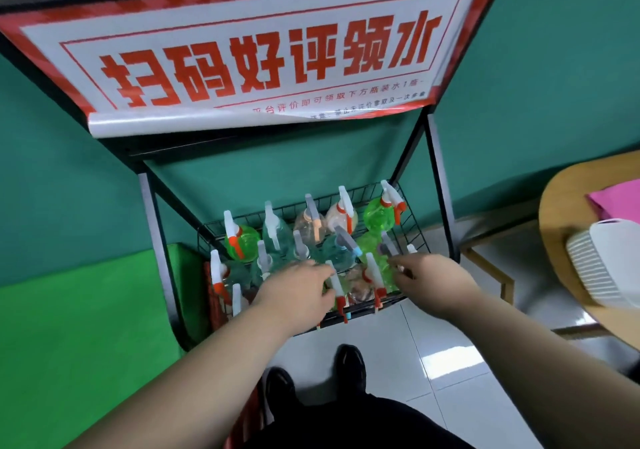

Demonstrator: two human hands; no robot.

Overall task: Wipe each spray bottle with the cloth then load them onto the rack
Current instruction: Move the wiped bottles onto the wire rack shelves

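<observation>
Left hand point(298, 287) reaches into the wire rack basket point(414, 220), its fingers bent down among upright spray bottles point(277, 230). A red-triggered bottle point(336, 285) stands just right of them, nearer this hand. Right hand point(431, 277) curls its fingers by a grey nozzle point(386, 249). Whether either hand grasps anything, I cannot tell.

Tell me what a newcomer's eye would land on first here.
First the big red-and-white sign across the top of the rack. Below it, the wire basket crowded with spray bottles, the bright green ones loudest, with the left hand and right hand reaching into the front row. A pink cloth lies on the wooden table at the right edge.
</observation>
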